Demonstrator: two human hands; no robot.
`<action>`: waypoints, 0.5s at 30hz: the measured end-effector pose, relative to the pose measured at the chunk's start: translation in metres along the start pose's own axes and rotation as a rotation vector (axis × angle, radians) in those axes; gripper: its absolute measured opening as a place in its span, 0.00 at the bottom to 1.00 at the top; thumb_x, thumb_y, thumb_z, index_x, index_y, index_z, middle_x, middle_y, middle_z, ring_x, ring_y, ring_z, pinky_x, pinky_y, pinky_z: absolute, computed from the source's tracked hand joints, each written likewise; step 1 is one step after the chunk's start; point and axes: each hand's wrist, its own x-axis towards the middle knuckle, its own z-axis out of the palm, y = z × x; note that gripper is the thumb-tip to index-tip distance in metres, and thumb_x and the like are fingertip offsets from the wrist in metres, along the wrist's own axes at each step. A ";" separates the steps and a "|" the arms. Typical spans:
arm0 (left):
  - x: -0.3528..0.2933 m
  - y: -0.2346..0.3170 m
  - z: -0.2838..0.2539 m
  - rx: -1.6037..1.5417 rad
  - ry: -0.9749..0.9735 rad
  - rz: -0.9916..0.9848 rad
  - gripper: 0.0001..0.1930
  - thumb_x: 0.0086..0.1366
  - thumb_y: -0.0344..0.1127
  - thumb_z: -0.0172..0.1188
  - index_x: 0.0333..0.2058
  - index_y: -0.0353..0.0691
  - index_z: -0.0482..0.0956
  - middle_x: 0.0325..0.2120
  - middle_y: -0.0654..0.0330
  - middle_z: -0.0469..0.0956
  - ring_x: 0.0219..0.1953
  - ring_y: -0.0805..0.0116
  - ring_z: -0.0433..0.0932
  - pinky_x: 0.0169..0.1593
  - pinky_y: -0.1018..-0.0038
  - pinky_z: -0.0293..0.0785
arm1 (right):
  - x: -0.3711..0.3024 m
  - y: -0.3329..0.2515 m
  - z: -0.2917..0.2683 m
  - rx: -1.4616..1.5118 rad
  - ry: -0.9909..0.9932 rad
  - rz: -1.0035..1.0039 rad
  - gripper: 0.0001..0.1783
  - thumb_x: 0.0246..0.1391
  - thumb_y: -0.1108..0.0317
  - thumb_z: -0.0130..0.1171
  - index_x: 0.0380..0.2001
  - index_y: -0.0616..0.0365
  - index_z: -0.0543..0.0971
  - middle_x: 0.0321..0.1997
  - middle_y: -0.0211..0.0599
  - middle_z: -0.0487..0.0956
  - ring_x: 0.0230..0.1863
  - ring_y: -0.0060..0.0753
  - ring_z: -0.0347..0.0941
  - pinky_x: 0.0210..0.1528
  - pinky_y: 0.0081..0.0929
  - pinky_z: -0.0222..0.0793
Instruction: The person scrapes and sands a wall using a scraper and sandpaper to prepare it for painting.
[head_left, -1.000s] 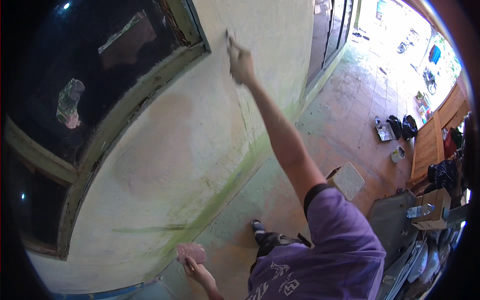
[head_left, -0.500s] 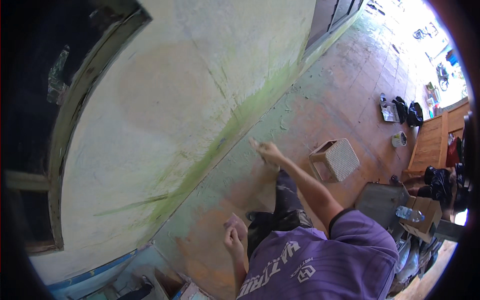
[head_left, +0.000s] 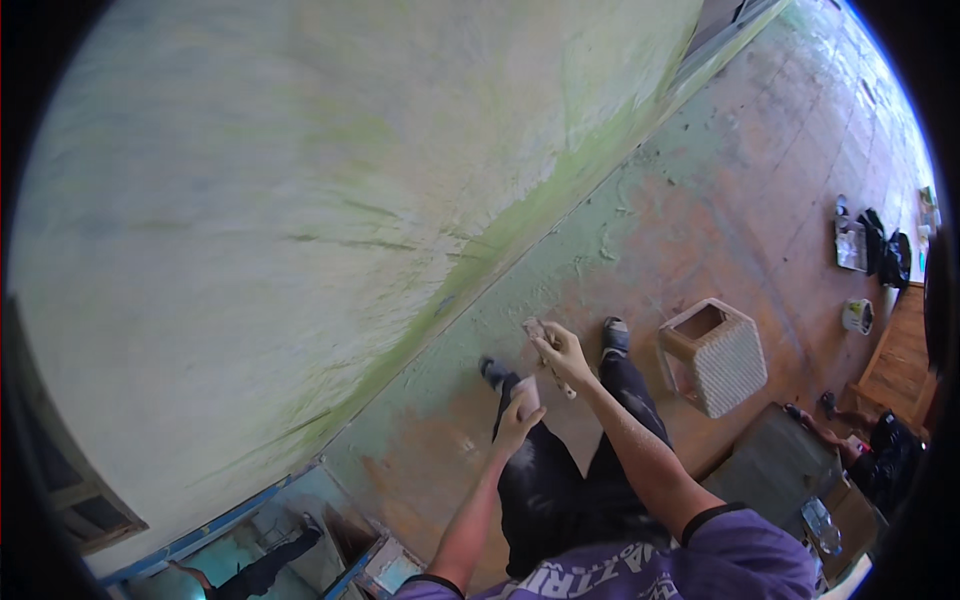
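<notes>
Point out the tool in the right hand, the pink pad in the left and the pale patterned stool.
Tool (head_left: 566, 386): head view, on the handle's free end.
Pink pad (head_left: 527, 391): head view, on its broad face.
Pale patterned stool (head_left: 726, 366): head view, on its woven-looking face.

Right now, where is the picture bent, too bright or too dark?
Head view: window frame at lower left looks curved, corners go black; head view: floor at upper right looks bluish, washed out; head view: right hand and left hand show in soft light.
</notes>
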 end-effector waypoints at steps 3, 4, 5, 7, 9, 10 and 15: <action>0.099 -0.019 -0.003 -0.015 -0.114 -0.023 0.26 0.58 0.43 0.70 0.51 0.38 0.75 0.44 0.57 0.77 0.49 0.69 0.74 0.53 0.70 0.70 | 0.073 0.025 0.024 0.149 -0.042 -0.130 0.14 0.61 0.60 0.60 0.34 0.62 0.79 0.21 0.30 0.76 0.25 0.20 0.71 0.27 0.22 0.66; 0.136 -0.006 0.014 -0.059 -0.223 -0.092 0.22 0.60 0.42 0.67 0.48 0.35 0.75 0.39 0.59 0.76 0.48 0.71 0.74 0.49 0.71 0.71 | 0.100 0.043 0.011 -0.005 0.028 -0.163 0.13 0.60 0.60 0.61 0.34 0.62 0.80 0.20 0.32 0.76 0.25 0.21 0.71 0.28 0.23 0.66; 0.167 -0.012 0.014 -0.132 -0.186 -0.101 0.20 0.63 0.42 0.64 0.49 0.35 0.74 0.40 0.59 0.76 0.47 0.72 0.74 0.48 0.71 0.71 | 0.122 0.052 0.020 -0.131 0.060 -0.198 0.13 0.58 0.61 0.62 0.35 0.62 0.81 0.19 0.34 0.75 0.24 0.22 0.72 0.28 0.25 0.67; 0.202 -0.048 -0.009 -0.170 -0.113 -0.181 0.19 0.66 0.41 0.61 0.49 0.35 0.73 0.40 0.59 0.75 0.47 0.74 0.74 0.47 0.72 0.71 | 0.144 0.038 0.067 -0.189 0.032 -0.095 0.12 0.56 0.61 0.65 0.34 0.61 0.82 0.22 0.40 0.79 0.24 0.26 0.74 0.30 0.28 0.69; 0.245 -0.066 -0.022 -0.152 0.000 -0.085 0.20 0.69 0.40 0.58 0.54 0.37 0.71 0.47 0.59 0.73 0.52 0.72 0.71 0.53 0.72 0.67 | 0.171 0.036 0.093 -0.179 0.082 -0.259 0.13 0.54 0.60 0.66 0.32 0.61 0.83 0.25 0.42 0.82 0.24 0.30 0.76 0.31 0.29 0.70; 0.254 -0.076 -0.016 -0.160 0.030 -0.030 0.20 0.70 0.40 0.57 0.56 0.38 0.69 0.51 0.59 0.72 0.55 0.71 0.69 0.56 0.73 0.65 | 0.193 0.042 0.094 -0.141 0.096 -0.244 0.13 0.53 0.61 0.67 0.31 0.61 0.83 0.27 0.43 0.82 0.25 0.32 0.77 0.31 0.29 0.71; 0.288 -0.073 -0.040 -0.084 -0.030 -0.070 0.20 0.70 0.40 0.57 0.56 0.38 0.69 0.51 0.58 0.72 0.55 0.71 0.69 0.56 0.72 0.65 | 0.220 0.035 0.127 -0.045 0.272 -0.295 0.13 0.50 0.63 0.69 0.28 0.63 0.82 0.27 0.45 0.82 0.26 0.36 0.80 0.31 0.31 0.72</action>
